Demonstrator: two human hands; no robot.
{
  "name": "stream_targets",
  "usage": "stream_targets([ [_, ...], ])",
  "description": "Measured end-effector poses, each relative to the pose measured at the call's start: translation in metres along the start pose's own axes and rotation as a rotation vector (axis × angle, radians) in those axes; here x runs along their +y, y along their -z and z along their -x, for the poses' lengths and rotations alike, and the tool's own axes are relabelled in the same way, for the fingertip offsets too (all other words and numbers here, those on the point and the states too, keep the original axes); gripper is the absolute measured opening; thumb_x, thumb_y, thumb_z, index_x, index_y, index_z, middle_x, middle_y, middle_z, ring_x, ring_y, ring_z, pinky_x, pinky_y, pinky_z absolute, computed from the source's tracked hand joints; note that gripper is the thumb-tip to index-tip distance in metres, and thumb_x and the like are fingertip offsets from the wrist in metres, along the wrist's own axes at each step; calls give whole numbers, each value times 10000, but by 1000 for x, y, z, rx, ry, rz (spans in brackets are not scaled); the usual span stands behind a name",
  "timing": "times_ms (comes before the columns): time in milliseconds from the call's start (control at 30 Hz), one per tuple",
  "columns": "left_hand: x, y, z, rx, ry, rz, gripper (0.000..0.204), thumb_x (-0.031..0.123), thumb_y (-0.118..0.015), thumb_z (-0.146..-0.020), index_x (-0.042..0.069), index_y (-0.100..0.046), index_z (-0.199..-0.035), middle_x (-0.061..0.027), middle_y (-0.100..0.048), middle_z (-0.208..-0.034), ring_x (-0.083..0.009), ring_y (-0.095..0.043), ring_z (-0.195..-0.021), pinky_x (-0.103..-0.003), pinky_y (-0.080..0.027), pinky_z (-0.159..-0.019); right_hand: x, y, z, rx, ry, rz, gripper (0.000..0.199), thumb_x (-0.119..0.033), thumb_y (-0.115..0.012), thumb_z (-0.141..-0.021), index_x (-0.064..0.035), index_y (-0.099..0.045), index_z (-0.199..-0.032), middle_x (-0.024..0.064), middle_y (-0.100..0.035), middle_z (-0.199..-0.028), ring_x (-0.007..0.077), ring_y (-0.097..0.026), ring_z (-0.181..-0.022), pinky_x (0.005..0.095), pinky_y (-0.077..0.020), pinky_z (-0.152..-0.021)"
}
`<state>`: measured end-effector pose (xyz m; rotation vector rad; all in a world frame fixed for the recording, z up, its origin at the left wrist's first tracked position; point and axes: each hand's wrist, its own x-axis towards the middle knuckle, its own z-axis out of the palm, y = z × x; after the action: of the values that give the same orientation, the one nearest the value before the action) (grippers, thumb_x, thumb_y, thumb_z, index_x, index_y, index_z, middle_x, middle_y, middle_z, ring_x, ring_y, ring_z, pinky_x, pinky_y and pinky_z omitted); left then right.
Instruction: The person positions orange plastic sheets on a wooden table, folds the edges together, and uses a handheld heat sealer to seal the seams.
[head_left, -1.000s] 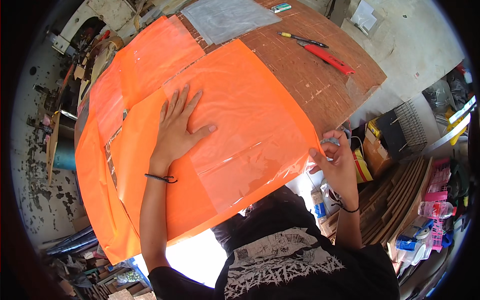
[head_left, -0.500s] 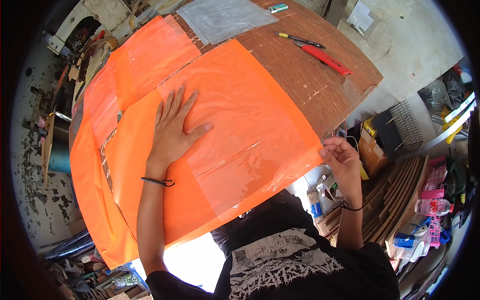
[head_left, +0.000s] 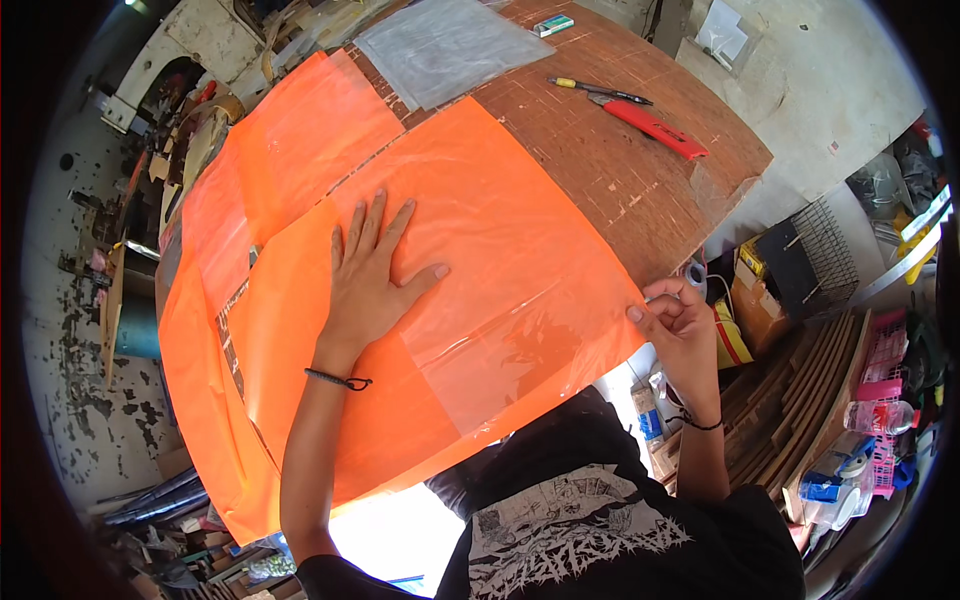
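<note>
A bright orange plastic sheet (head_left: pixel 290 400) is spread over the brown board. On top of it lies a clear plastic sheet (head_left: pixel 500 220), wrinkled and glossy toward its near end. My left hand (head_left: pixel 368 280) presses flat on the sheets, fingers spread and thumb out to the right. At the right-hand corner, my right hand (head_left: pixel 682 325) is closed, its thumb and curled fingers at the sheet edge; exactly which layers they pinch is hidden.
A red cutter knife (head_left: pixel 655 130), a black and yellow pen (head_left: pixel 600 90) and a small green-white box (head_left: pixel 553 25) lie on the brown board (head_left: pixel 600 190). Greyish plastic sheets (head_left: pixel 440 50) lie at the far side. Wooden strips (head_left: pixel 790 400) stack at right, beside a pink basket (head_left: pixel 885 365).
The whole view has shifted slightly. My right thumb has moved a little along the sheet edge, away from the near corner. My left hand stays flat on the sheets.
</note>
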<state>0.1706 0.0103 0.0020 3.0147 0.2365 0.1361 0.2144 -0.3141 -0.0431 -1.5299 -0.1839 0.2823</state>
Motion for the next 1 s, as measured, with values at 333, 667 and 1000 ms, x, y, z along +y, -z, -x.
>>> stream_targets([
  [333, 17, 9, -40, 70, 67, -26, 600, 439, -643, -765, 143, -472, -1258, -160, -403, -1290, -283, -340, -1232, -449, -200, -1025, 6, 7, -4, 8, -62, -110, 283, -37, -667, -798, -41, -451, -981, 41, -630, -675, 45, -575, -613, 161, -411, -545],
  [667, 22, -30, -122, 140, -167, 59, 672, 544, -487, -840, 137, -367, -1362, -157, -218, -1458, -310, -171, -1356, -444, -123, -1096, 4, 6, -5, -36, -68, -154, 291, -12, -663, -793, -42, -447, -986, 28, -602, -676, 55, -560, -638, 181, -415, -579],
  [1000, 27, -29, -121, 179, -145, 96, 693, 575, -491, -818, 136, -393, -1346, -131, -247, -1450, -296, -188, -1351, -435, -121, -1104, 14, 17, -10, -151, -74, -256, 307, 37, -653, -780, -38, -441, -989, 72, -624, -750, 106, -603, -721, 224, -473, -654],
])
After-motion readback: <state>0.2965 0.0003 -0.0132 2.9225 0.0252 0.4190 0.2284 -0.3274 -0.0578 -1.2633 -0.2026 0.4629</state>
